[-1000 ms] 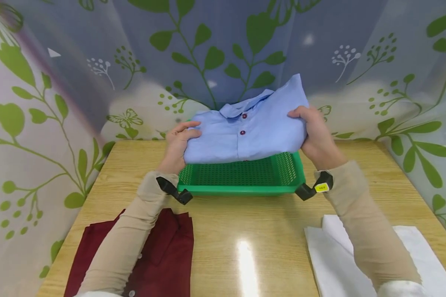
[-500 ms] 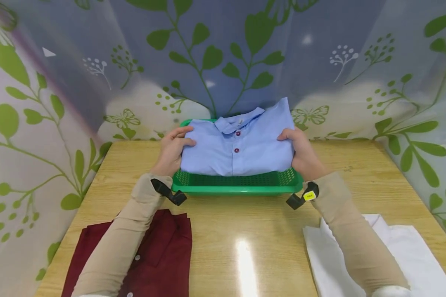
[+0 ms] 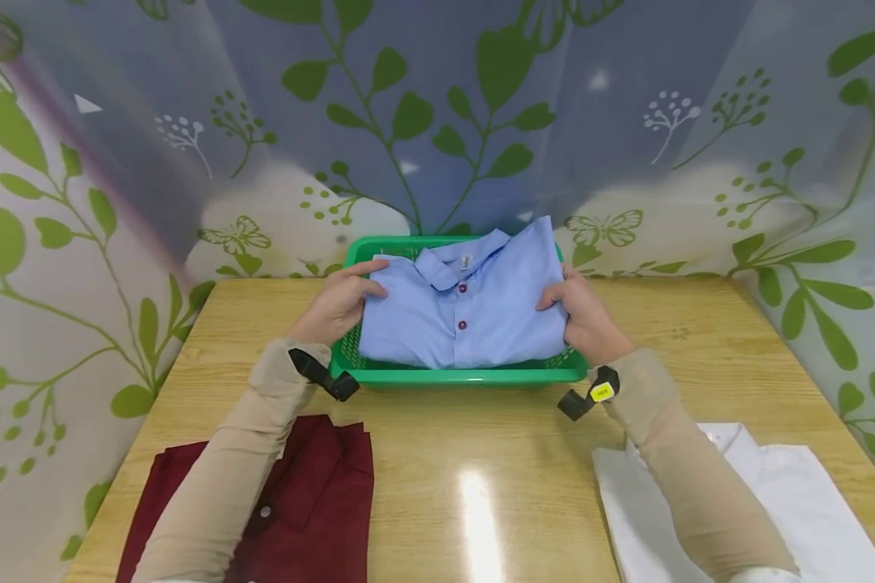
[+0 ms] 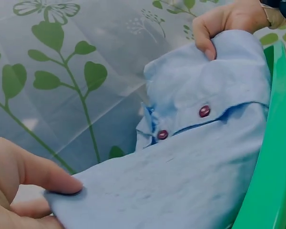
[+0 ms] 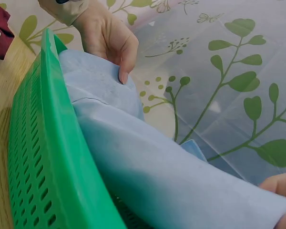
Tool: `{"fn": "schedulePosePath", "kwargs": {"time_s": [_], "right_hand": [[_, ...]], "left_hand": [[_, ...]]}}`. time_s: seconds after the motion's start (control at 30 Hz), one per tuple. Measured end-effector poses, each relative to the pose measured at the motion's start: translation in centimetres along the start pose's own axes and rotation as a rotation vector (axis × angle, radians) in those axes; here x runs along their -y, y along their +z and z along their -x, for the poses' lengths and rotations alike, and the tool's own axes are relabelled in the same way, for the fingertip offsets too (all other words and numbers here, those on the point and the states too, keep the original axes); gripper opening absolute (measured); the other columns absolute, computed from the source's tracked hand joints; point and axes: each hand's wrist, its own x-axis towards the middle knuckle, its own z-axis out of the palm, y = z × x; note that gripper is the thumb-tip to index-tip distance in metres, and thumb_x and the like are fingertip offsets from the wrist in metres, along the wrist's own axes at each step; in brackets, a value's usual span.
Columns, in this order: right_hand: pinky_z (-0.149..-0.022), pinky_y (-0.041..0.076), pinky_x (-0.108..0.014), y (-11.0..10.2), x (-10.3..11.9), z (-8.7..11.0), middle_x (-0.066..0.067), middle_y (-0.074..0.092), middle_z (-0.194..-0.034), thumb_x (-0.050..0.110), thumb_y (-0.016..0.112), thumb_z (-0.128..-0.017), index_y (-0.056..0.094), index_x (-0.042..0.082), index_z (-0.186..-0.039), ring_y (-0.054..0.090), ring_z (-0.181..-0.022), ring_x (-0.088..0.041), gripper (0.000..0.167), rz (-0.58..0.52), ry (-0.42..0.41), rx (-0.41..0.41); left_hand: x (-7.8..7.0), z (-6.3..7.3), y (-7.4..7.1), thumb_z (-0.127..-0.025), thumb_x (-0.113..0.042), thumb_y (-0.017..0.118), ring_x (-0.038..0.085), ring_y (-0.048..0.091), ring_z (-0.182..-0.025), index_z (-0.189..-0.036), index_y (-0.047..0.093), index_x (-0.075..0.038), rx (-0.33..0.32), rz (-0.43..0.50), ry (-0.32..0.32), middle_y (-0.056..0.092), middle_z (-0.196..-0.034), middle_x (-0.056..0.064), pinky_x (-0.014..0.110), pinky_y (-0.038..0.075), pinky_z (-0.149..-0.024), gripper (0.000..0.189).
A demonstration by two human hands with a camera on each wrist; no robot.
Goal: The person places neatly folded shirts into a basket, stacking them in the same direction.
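Note:
A folded light blue shirt (image 3: 408,316) with dark red buttons lies partly within the green basket (image 3: 474,376), its collar toward the back wall. My left hand (image 3: 339,304) pinches the shirt's left edge, thumb on top; the left wrist view shows that thumb (image 4: 62,181) pressing the cloth. On the opposite side my right hand (image 3: 586,312) grips the right edge, where one corner sticks up. In the right wrist view the shirt (image 5: 148,157) slopes down behind the basket wall (image 5: 62,143). Whether its underside touches the basket floor is hidden.
A folded dark red shirt (image 3: 321,502) lies at the front left of the wooden table (image 3: 423,453), partly under the left forearm. At the front right is a folded white shirt (image 3: 780,486), under the right forearm. A leaf-patterned curtain (image 3: 437,121) stands behind the basket.
Both hands have lowered the light blue shirt from above the basket down into it. The basket's back rim has come into view. The red and white shirts stay in place.

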Motion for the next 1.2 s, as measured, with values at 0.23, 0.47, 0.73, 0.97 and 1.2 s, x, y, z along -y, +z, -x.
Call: {"fn": "schedulePosePath", "kwargs": {"time_s": [0.23, 0.47, 0.73, 0.97, 1.2], "right_hand": [[-0.077, 0.046, -0.025, -0.3, -0.4, -0.1, -0.008, 0.033, -0.136, -0.027, 0.041, -0.073, 0.041, 0.019, -0.138, 0.037, -0.113, -0.023, 0.080, 0.045, 0.025, -0.094], [-0.094, 0.040, -0.030, -0.2, -0.9, 0.0, -0.010, 0.011, -0.161, -0.030, 0.039, -0.068, 0.020, 0.027, -0.159, 0.021, -0.135, -0.026, 0.110, 0.078, 0.002, -0.054], [-0.117, 0.017, -0.041, -0.1, -1.5, -0.1, -0.012, 0.010, -0.163, -0.027, 0.037, -0.075, 0.007, 0.017, -0.161, 0.020, -0.140, -0.029, 0.102, 0.102, 0.048, 0.042], [-0.119, 0.009, -0.045, 0.1, -2.5, -0.8, -0.015, 0.007, -0.163, -0.024, 0.033, -0.083, -0.003, 0.012, -0.160, 0.013, -0.145, -0.032, 0.092, 0.162, 0.095, 0.138], [-0.120, 0.007, -0.041, -0.1, -2.7, -1.6, -0.012, 0.000, -0.165, -0.012, 0.036, -0.095, -0.001, 0.008, -0.159, 0.004, -0.149, -0.028, 0.077, 0.140, 0.150, 0.081]], "left_hand": [[0.2, 0.0, -0.1, -0.090, 0.016, 0.050, -0.001, 0.038, -0.084, -0.144, 0.049, -0.001, 0.026, -0.100, -0.045, 0.038, -0.156, 0.001, 0.018, 0.030, -0.055, 0.057], [0.1, 0.5, 0.2, -0.091, 0.010, 0.051, 0.010, 0.006, -0.149, -0.144, 0.049, -0.001, -0.029, -0.142, 0.032, 0.039, -0.156, 0.003, 0.025, 0.024, -0.112, 0.054], [0.1, 1.2, -0.2, -0.102, -0.005, 0.042, 0.019, -0.012, -0.150, -0.155, 0.027, -0.003, 0.071, -0.187, -0.012, 0.015, -0.165, 0.001, 0.043, -0.004, -0.119, 0.055], [0.9, 0.4, -0.4, -0.106, -0.014, 0.038, 0.018, -0.019, -0.148, -0.159, 0.003, -0.008, 0.157, -0.243, -0.072, -0.011, -0.165, -0.004, 0.041, -0.005, -0.119, 0.064], [1.3, 0.2, -0.3, -0.103, -0.021, 0.044, 0.023, -0.015, -0.149, -0.159, -0.006, -0.009, 0.120, -0.416, -0.106, -0.015, -0.164, 0.003, 0.047, -0.003, -0.119, 0.076]]}}
